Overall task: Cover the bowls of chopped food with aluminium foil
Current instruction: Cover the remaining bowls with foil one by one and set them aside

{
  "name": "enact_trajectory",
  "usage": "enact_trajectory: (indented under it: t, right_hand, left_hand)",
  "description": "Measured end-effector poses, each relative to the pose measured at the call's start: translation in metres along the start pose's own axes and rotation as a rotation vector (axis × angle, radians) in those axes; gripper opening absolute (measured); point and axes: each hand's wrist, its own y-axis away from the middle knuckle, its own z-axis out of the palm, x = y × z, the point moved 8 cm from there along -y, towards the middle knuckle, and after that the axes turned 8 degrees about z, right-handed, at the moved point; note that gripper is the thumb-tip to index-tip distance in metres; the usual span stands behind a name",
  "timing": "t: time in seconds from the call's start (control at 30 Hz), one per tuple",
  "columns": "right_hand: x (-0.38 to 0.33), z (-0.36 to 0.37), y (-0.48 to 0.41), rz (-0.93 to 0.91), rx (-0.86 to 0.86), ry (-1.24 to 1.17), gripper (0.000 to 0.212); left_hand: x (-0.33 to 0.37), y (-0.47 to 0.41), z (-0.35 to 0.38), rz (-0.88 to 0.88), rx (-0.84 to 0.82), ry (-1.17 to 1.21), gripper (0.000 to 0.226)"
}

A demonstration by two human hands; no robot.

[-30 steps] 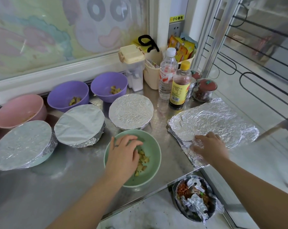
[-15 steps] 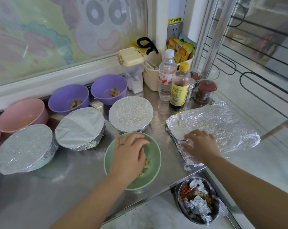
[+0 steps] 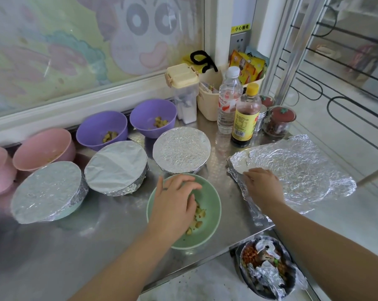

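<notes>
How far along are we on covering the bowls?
Three bowls already wear foil. In hand: the left hand steadies the open green bowl while the right hand rests on the foil sheets. Left: that bowl, two purple bowls with food, and two pink bowls whose contents are hidden.

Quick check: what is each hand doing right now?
Left hand: open, fingers spread over the green bowl, holding nothing.
Right hand: resting on the foil; grip cannot be told.
</notes>
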Motion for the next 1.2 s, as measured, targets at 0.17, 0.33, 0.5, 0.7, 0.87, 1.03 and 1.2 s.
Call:
enact_trajectory:
  t: [0.17, 0.33, 0.5, 0.7, 0.87, 1.03, 1.2]
  right_hand:
    - [-0.001, -0.053, 0.000, 0.120, 0.021, -0.372, 0.026]
    - [-0.007, -0.127, 0.001, 0.209, -0.021, -0.626, 0.019]
    - [-0.025, -0.195, 0.005, 0.218, -0.077, -0.846, 0.022]
    - [-0.070, -0.237, 0.020, 0.176, -0.261, -1.028, 0.019]
    - [-0.099, -0.227, 0.034, 0.302, -0.553, -1.281, 0.025]
    - [-0.143, -0.218, 0.041, 0.160, -0.679, -1.267, 0.040]
    - [-0.193, -0.211, 0.043, 0.065, -0.691, -1.228, 0.052]
  left_hand:
    - [0.003, -0.005, -0.005, 0.017, 0.051, 0.013, 0.026]
    - [0.013, -0.014, -0.011, 0.022, 0.059, 0.077, 0.027]
    - [0.032, -0.033, -0.013, 0.019, 0.009, 0.255, 0.026]
    - [0.058, -0.050, -0.003, -0.119, -0.196, 0.712, 0.036]
    - [0.060, -0.057, -0.008, -0.194, -0.190, 0.997, 0.062]
    - [0.016, -0.054, -0.023, -0.524, -0.052, 1.336, 0.037]
    - [0.009, -0.030, -0.012, -0.759, -0.135, 1.720, 0.097]
